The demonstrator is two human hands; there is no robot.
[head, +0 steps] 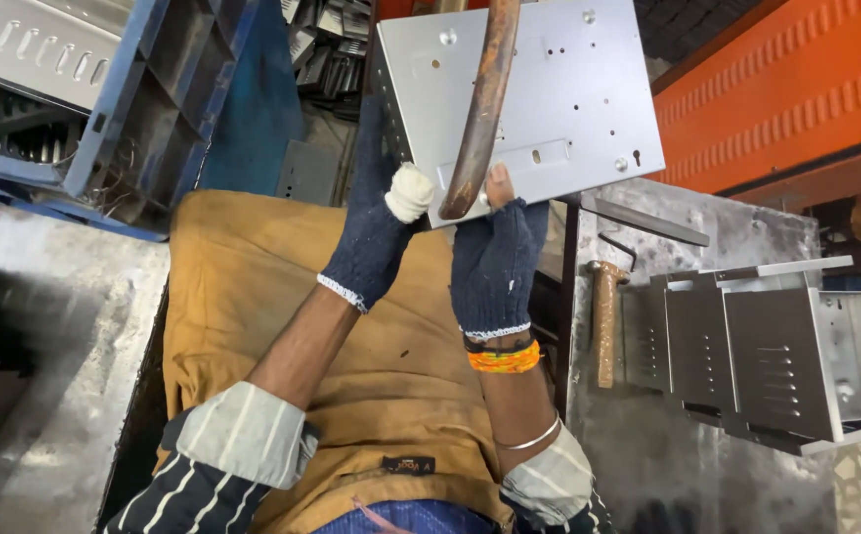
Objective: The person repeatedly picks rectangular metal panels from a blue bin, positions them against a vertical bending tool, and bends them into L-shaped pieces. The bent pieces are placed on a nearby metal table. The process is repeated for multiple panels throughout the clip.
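Both my hands wear dark blue knitted gloves and hold up a bent grey sheet-metal panel [559,99] with small holes and slots. My left hand [376,237], its thumb wrapped in white, grips the panel's left edge. At the panel's lower edge my right hand [498,259], with an orange band at the wrist, holds on beside a rusty curved metal rod [480,109] that crosses in front of the panel. Under my arms lies a brown cloth [253,287].
To the right a metal table [648,435] carries a wooden-handled hammer [603,321] and several stacked grey panels [767,356]. An orange ribbed machine part [796,89] is at the upper right. A blue rack [124,109] with metal parts stands at upper left.
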